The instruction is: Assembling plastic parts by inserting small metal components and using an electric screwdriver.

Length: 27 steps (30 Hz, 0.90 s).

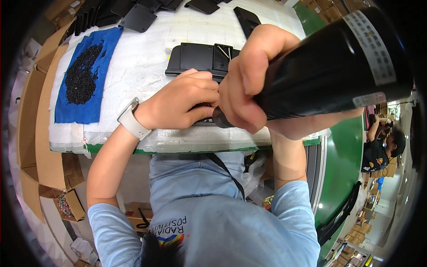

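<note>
— Where is the black plastic part point(200, 58) kept?

— Near the worktop's point(147, 66) front edge, pinned under the left hand point(178, 104). The black power screwdriver point(329, 66) is clasped by the right hand point(247, 75), tip down beside the left fingers.

— Containers?

— None; black screws point(82, 73) are heaped on a blue cloth point(73, 111) (left edge). More black parts point(138, 18) are stacked along the far edge.

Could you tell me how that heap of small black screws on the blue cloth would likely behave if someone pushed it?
The black screws lie loose, so they would probably scatter and roll rather than move together. The blue cloth looks soft and may slow them.
</note>
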Each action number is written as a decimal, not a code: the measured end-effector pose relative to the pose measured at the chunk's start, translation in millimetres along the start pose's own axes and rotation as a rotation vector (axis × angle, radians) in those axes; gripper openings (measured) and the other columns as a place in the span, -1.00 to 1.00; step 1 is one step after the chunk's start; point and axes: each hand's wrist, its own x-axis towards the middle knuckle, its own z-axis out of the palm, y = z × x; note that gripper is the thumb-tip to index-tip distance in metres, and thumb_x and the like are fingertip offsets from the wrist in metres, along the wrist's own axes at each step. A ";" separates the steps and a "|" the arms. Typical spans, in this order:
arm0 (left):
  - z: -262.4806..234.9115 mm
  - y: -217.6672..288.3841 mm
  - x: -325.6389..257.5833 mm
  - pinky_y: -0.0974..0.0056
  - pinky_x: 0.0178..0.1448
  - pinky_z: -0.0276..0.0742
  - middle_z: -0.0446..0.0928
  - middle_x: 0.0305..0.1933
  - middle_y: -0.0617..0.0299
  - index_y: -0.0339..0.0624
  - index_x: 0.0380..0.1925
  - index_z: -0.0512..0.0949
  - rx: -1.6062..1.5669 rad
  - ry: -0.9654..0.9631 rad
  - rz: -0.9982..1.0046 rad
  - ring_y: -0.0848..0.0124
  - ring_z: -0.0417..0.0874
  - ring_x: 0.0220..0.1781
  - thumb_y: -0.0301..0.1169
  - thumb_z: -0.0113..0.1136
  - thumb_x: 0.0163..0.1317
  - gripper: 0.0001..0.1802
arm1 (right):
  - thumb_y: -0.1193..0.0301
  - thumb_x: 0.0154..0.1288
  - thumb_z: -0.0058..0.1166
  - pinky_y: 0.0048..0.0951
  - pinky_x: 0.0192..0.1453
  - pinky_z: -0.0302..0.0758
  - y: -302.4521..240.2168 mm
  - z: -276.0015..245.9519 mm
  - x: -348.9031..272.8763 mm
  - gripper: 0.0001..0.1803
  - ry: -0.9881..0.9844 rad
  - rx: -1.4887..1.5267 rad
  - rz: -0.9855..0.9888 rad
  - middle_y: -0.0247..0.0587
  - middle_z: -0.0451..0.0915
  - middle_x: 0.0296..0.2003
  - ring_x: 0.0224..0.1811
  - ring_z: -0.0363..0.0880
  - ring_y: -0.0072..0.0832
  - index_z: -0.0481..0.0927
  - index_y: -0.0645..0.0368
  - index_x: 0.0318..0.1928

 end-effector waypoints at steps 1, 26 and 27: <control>-2.1 -0.4 -0.3 0.15 0.08 0.30 0.52 -0.29 0.24 -0.15 -0.35 0.61 -0.006 -0.032 0.000 0.21 0.46 -0.12 -0.41 0.27 0.18 -0.91 | -0.65 -0.17 0.07 -0.52 -0.62 0.31 -1.0 2.7 -0.5 0.12 -0.006 -0.004 -0.002 -0.23 0.45 -0.62 -0.68 0.38 -0.50 0.38 0.25 -0.12; -9.1 31.6 -25.1 0.08 0.31 0.36 0.43 0.08 0.03 -0.27 0.10 0.48 0.225 0.191 -0.518 0.00 0.45 0.19 -0.26 0.60 -0.23 -0.18 | 0.15 0.00 0.46 -0.25 0.28 0.46 -5.4 -67.6 -63.3 -0.10 0.259 -1.547 0.636 0.04 0.54 0.12 0.14 0.56 -0.05 0.42 0.18 0.35; -6.0 30.4 -24.8 0.08 0.31 0.36 0.42 0.11 0.02 -0.27 0.07 0.48 0.241 0.219 -0.469 -0.01 0.45 0.19 -0.28 0.59 -0.24 -0.21 | 0.15 0.00 0.46 -0.25 0.28 0.46 -5.6 -68.1 -61.0 -0.10 0.264 -1.547 0.626 0.04 0.54 0.12 0.14 0.56 -0.05 0.42 0.18 0.35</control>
